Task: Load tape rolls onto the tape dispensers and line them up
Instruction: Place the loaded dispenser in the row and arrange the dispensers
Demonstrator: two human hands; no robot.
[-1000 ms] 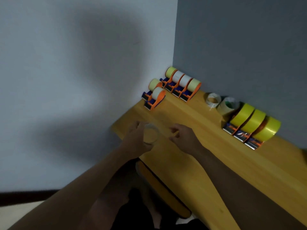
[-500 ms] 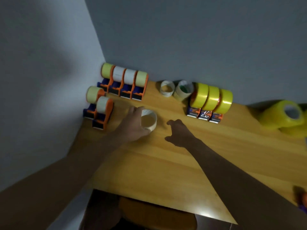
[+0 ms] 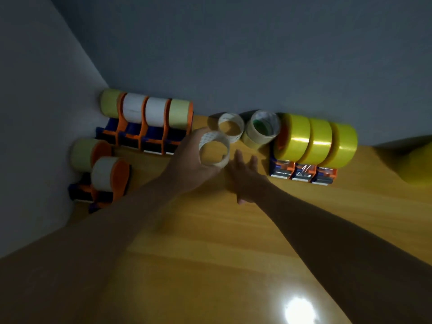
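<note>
Hands [image 3: 194,160] nearer loose rolls [image 3: 230,127]

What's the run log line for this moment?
left hand: holds thin white roll | right hand: open, empty | loose rolls at wall

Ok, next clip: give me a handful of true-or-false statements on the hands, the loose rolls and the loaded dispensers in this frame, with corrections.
1. The left hand grips a nearly empty tape roll. True.
2. The right hand grips a yellow roll. False: it holds nothing, fingers straight.
3. Three yellow-tape dispensers stand side by side against the back wall. True.
4. The four dispensers in the back row are empty. False: each carries a roll.
5. Two loose rolls, a small core and a green-lined roll, lie between the dispenser groups. True.
</note>
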